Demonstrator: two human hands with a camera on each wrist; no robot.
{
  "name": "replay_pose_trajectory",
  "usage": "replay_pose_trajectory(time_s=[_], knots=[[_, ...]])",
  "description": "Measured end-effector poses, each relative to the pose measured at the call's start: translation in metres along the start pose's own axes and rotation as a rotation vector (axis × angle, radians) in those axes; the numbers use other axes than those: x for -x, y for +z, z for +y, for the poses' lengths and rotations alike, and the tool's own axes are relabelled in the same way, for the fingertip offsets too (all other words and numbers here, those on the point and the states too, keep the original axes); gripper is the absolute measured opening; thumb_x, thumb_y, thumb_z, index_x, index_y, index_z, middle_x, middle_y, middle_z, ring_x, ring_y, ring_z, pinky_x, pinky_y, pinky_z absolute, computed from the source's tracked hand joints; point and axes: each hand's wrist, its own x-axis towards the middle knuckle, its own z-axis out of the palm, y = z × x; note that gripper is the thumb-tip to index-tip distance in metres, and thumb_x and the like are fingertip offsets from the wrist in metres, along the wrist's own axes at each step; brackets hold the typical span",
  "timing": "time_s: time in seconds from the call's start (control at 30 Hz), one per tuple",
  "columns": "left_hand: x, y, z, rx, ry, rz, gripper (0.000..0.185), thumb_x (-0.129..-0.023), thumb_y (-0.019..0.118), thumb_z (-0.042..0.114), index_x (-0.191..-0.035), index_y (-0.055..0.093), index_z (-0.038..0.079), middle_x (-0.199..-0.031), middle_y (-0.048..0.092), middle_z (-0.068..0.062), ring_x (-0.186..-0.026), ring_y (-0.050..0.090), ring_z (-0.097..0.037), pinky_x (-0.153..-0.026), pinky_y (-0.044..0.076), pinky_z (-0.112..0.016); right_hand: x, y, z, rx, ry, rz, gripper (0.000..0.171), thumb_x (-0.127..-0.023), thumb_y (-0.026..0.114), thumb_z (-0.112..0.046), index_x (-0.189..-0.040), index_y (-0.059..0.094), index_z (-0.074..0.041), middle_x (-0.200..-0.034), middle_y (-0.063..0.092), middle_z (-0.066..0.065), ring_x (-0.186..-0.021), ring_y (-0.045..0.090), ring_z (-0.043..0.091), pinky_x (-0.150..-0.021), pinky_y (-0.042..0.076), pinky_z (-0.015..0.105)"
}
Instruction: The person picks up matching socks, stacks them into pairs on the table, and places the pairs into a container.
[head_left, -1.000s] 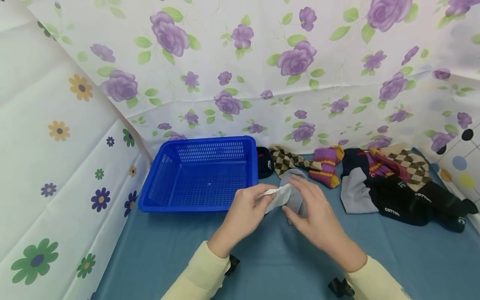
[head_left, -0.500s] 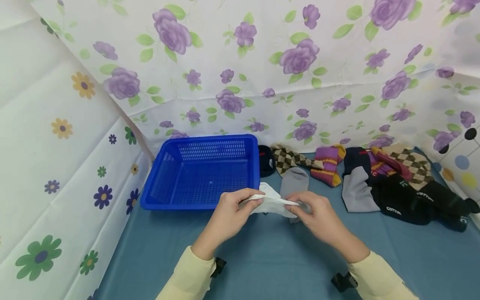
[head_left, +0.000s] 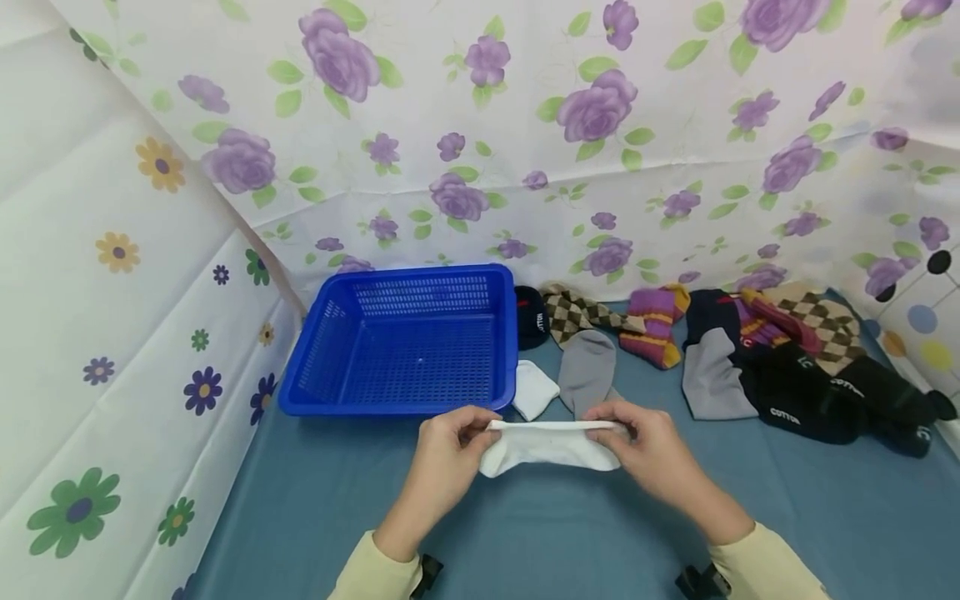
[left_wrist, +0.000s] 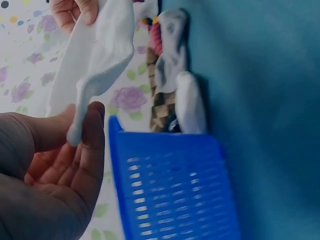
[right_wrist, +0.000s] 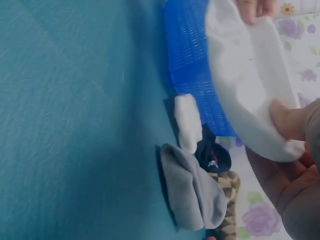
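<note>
Both hands had a white sock [head_left: 551, 443] stretched out flat between them above the blue cloth [head_left: 525, 533], just in front of the blue basket [head_left: 405, 342]. The left hand [head_left: 442, 467] pinched one end and the right hand [head_left: 652, 458] pinched the other, probably to pull it straight. A second white sock [head_left: 534, 388] and a grey sock [head_left: 587, 371] lay right behind it, so its match sat close by.
</note>
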Motion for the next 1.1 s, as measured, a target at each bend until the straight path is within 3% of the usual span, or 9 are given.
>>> replay_pose_trajectory(time_s=[0.2, 0.43, 0.7, 0.97, 1.1], knots=[[0.006, 0.012, -0.018, -0.086, -0.096, -0.057, 0.009, -0.083, 0.07, 0.016, -0.092, 0.072, 0.018, -0.08, 0.068, 0.008, -0.068, 0.06, -0.002, -0.059, 0.049, -0.018, 0.002, 0.002, 0.007, -0.038, 0.052, -0.062, 0.021, -0.081, 0.073, -0.017, -0.099, 0.067, -0.027, -0.091, 0.069, -0.012, -0.077, 0.064, 0.003, -0.061, 0.052, 0.022], [0.002, 0.035, -0.039, -0.117, -0.155, -0.162, 0.01, -0.084, 0.069, 0.013, -0.093, 0.071, 0.01, -0.081, 0.065, 0.003, -0.071, 0.058, -0.005, -0.061, 0.048, -0.02, 0.003, 0.005, 0.023, 0.058, 0.214, -0.104, 0.015, -0.076, 0.077, -0.024, -0.088, 0.068, -0.021, -0.085, 0.068, -0.006, -0.065, 0.057, 0.009, -0.054, 0.048, 0.023], [-0.004, 0.056, -0.039, -0.148, -0.176, -0.216, 0.009, -0.081, 0.071, 0.011, -0.089, 0.071, 0.009, -0.076, 0.063, 0.004, -0.069, 0.055, -0.005, -0.059, 0.046, -0.02, 0.003, 0.001, 0.039, 0.135, 0.361, -0.2, 0.017, -0.074, 0.079, -0.025, -0.084, 0.067, -0.019, -0.08, 0.063, -0.003, -0.066, 0.05, 0.013, -0.053, 0.044, 0.025], [-0.005, 0.062, -0.038, -0.189, -0.143, -0.202, 0.007, -0.08, 0.071, 0.007, -0.086, 0.069, 0.009, -0.07, 0.059, 0.005, -0.062, 0.051, -0.004, -0.055, 0.043, -0.019, 0.001, -0.004, 0.048, 0.286, 0.333, -0.196, 0.022, -0.073, 0.079, -0.028, -0.088, 0.068, -0.016, -0.081, 0.065, -0.003, -0.068, 0.052, 0.012, -0.06, 0.045, 0.027], [-0.004, 0.062, -0.032, -0.278, -0.038, -0.17, 0.007, -0.081, 0.069, 0.009, -0.087, 0.07, 0.011, -0.07, 0.059, 0.008, -0.062, 0.051, -0.003, -0.055, 0.043, -0.018, 0.001, -0.006, 0.046, 0.342, 0.267, -0.149, 0.022, -0.076, 0.077, -0.031, -0.089, 0.068, -0.016, -0.078, 0.064, -0.004, -0.068, 0.054, 0.009, -0.06, 0.048, 0.027]])
